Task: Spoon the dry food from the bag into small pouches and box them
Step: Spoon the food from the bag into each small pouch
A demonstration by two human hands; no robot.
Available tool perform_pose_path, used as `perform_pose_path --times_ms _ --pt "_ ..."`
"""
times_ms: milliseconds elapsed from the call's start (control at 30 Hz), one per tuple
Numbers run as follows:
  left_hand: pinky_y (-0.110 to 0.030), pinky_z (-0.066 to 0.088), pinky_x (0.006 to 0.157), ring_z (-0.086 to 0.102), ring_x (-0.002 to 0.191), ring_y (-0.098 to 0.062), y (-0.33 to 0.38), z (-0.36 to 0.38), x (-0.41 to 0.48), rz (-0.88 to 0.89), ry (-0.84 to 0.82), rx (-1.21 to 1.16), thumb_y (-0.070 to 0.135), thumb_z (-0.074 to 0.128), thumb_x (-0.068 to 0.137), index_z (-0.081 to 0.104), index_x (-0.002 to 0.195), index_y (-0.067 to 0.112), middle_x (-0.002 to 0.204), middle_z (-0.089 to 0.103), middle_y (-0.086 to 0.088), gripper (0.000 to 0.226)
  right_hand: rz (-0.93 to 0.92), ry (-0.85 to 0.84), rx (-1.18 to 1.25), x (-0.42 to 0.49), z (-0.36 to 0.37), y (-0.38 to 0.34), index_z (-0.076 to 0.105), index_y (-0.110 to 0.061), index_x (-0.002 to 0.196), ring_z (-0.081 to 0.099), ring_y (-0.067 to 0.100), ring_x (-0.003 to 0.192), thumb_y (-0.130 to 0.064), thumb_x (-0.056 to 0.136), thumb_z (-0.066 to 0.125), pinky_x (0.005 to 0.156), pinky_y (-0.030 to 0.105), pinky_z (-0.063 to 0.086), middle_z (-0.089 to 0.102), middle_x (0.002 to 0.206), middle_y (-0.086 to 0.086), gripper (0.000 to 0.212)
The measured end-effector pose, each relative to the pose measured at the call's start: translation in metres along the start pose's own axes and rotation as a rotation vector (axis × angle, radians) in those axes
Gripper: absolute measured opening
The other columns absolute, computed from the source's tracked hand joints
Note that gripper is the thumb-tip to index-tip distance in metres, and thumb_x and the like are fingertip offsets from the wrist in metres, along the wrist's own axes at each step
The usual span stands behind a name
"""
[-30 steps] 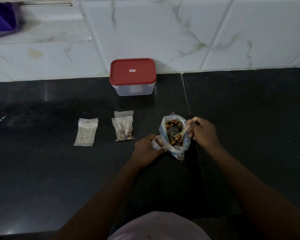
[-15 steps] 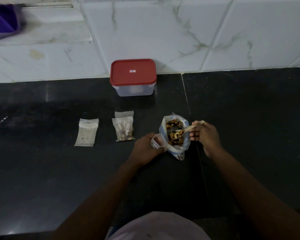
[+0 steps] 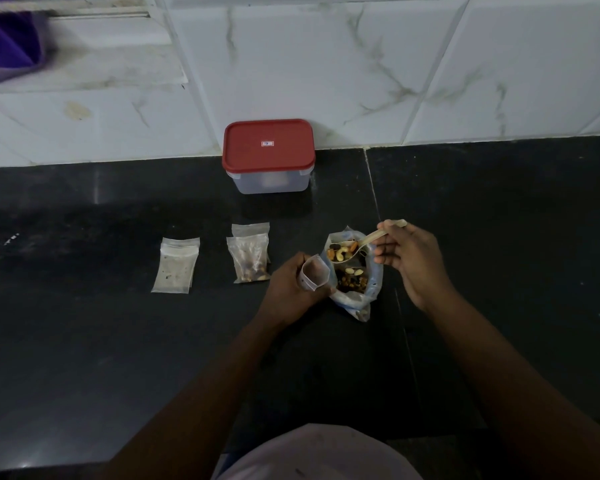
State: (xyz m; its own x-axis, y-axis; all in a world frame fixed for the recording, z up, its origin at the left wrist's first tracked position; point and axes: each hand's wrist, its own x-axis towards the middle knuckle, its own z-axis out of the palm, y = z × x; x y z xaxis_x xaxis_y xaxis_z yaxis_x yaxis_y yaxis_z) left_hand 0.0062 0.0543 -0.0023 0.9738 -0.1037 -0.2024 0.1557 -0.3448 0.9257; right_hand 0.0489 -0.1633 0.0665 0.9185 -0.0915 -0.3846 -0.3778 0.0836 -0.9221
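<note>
On the counter, head view | left hand is gripping an open pouch against the bag, mouth up to take food | right hand is pinching a loaded spoon above the bag, likely so spills drop back | lidded box is sitting behind.

left forearm and right forearm bare to the frame edge; left grip and right grip bare too. pale pinkish-white garment at bottom centre, smooth fabric, couple of small dark specks.
</note>
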Motion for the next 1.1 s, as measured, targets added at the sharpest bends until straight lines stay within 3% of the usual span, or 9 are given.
perform_pose_path --times_ms 200,367,500,600,833,1000,1100 --pt "-0.023 0.055 0.082 0.067 0.097 -0.003 0.000 0.004 0.002 0.069 -0.010 -0.012 0.023 0.087 0.079 0.060 0.106 0.023 0.104 0.069 0.008 0.038 -0.092 -0.043 -0.166 -0.012 0.025 0.005 0.073 -0.010 0.100 0.066 0.016 0.070 -0.023 0.102 0.059 0.064 0.031 0.057 0.073 0.084 0.014 0.019" --pt "-0.028 0.055 0.079 0.065 0.090 -0.009 -0.002 0.005 0.003 0.134 -0.007 -0.007 0.026 0.085 0.082 0.059 0.103 0.020 0.097 0.066 0.007 0.034 -0.146 -0.054 -0.333 -0.017 0.030 0.017 0.073 -0.015 0.103 0.069 0.020 0.072 -0.030 0.102 0.061 0.073 0.041 0.061 0.074 0.081 0.010 0.019" --pt "-0.031 0.054 0.075 0.061 0.082 -0.008 -0.003 0.005 0.004 0.154 -0.005 -0.013 0.031 0.082 0.083 0.056 0.100 0.021 0.089 0.062 0.006 0.032 -0.265 -0.079 -0.474 -0.022 0.033 0.020 0.072 -0.019 0.104 0.071 0.010 0.075 -0.030 0.102 0.061 0.070 0.031 0.059 0.073 0.081 0.000 0.016" --pt "-0.036 0.055 0.075 0.063 0.082 -0.010 -0.002 0.006 0.004 0.181 -0.009 -0.050 0.035 0.080 0.084 0.054 0.098 0.022 0.090 0.063 0.008 0.032 -0.377 -0.189 -0.622 -0.027 0.034 0.021 0.072 -0.022 0.111 0.070 0.001 0.088 -0.029 0.102 0.061 0.080 0.027 0.058 0.073 0.094 -0.008 0.016" --pt "-0.021 0.046 0.069 0.059 0.078 -0.001 -0.002 0.003 0.000 0.239 -0.019 -0.077 0.028 0.072 0.086 0.051 0.097 0.016 0.087 0.060 0.018 0.027 -0.692 -0.428 -0.869 -0.036 0.028 0.022 0.073 -0.029 0.119 0.063 0.002 0.101 -0.040 0.099 0.059 0.085 0.029 0.053 0.071 0.108 -0.012 0.027" --pt "-0.037 0.051 0.072 0.059 0.082 -0.014 -0.003 0.004 0.002 0.217 0.009 -0.132 0.032 0.078 0.086 0.052 0.101 0.011 0.091 0.059 0.004 0.037 -0.903 -0.314 -0.767 -0.042 0.017 0.021 0.076 -0.015 0.113 0.065 0.008 0.107 -0.023 0.098 0.065 0.093 0.025 0.051 0.072 0.111 -0.005 0.020" --pt "-0.042 0.054 0.079 0.062 0.090 -0.019 -0.007 0.004 0.002 0.174 -0.006 -0.131 0.024 0.082 0.086 0.053 0.105 0.015 0.097 0.061 0.003 0.036 -0.806 -0.164 -0.596 -0.043 0.011 0.018 0.074 -0.011 0.110 0.068 0.010 0.100 -0.022 0.100 0.061 0.086 0.027 0.054 0.073 0.106 -0.004 0.020"
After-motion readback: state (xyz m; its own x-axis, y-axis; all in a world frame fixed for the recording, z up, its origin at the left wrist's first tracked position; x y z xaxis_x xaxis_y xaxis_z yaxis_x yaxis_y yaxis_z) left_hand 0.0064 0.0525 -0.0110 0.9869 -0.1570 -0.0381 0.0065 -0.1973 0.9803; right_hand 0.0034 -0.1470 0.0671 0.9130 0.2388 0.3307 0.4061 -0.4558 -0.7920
